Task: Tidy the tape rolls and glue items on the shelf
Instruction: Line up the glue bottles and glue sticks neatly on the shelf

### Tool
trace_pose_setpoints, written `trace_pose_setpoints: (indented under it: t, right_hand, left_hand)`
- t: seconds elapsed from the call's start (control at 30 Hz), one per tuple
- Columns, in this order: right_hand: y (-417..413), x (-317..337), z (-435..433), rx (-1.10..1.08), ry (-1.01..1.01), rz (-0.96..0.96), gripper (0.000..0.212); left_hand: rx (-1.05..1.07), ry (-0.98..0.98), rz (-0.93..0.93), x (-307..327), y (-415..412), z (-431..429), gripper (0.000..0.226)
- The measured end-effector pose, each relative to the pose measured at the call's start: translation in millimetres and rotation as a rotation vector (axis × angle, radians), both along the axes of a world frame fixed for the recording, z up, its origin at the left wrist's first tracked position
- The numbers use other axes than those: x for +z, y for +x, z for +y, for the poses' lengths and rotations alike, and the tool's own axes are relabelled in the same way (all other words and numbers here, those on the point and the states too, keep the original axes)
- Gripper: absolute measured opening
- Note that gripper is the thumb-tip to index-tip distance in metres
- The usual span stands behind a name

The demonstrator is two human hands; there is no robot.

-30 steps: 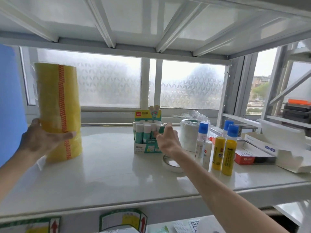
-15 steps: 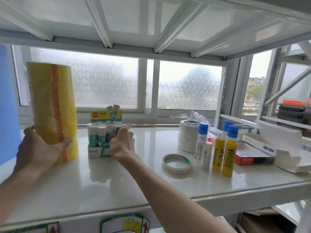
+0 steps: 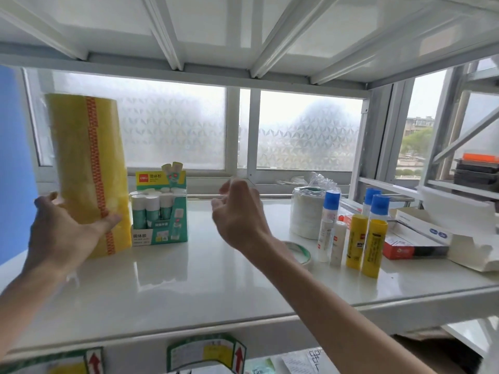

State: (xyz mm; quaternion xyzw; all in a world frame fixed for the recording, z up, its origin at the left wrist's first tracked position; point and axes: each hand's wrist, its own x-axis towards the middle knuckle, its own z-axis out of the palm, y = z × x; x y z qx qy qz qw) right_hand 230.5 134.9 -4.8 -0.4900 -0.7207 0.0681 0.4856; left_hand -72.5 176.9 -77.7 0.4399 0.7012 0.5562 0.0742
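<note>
The glue stick box reads "deli", "固体胶"; lower labels show red arrows.

The glue-stick box stood on the shelf just right of the tape stack; glue bottles stood farther right.

- White glossy shelf, its front edge nearest the camera.
- Left end: tall stack of yellow tape rolls, slightly tilted, with a green box of glue sticks just beside it.
- Right half: flat tape roll, wrapped white rolls, blue-capped glue bottles, yellow glue sticks.
- Far right: red box, open white cartons.
</note>
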Motion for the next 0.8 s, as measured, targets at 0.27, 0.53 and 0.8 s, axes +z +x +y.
trace_pose_setpoints:
  t: [0.27,0.53,0.8]
  right_hand:
    - [74,-27,-35,-0.287,-0.347,-0.572,0.018]
    - [63,-38,-16,-0.177,-0.326,-0.511,0.014]
    - [34,-50,2,0.269,-0.218,-0.418,0.022]
  left_hand:
    - [-0.140,0.243,0.376,65,156,-68,0.047]
    - [-0.515,-0.036,0.466,50,191,-39,0.020]
    - [-0.808,-0.210,0.699,36,169,-28,0.023]
